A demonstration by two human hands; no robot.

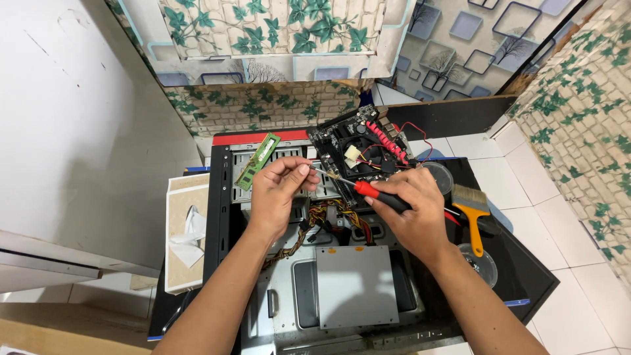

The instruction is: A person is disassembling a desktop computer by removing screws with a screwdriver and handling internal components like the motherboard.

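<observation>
My right hand [413,212] grips a screwdriver [368,190] with a red and black handle; its metal shaft points left and up. My left hand [279,187] pinches the shaft's tip between thumb and fingers. Both hands hover over an open computer case [328,289] lying flat. A black motherboard [358,148] with a fan and red cables rests tilted at the case's far end. A green memory stick [257,161] lies on the case's drive bays to the left of my left hand.
A paintbrush [474,213] with an orange handle lies right of the case on a black panel [526,276], near two clear round lids [483,263]. A tissue box [186,227] sits to the left. Yellow and black cables [328,217] bundle inside the case. Tiled floor lies to the right.
</observation>
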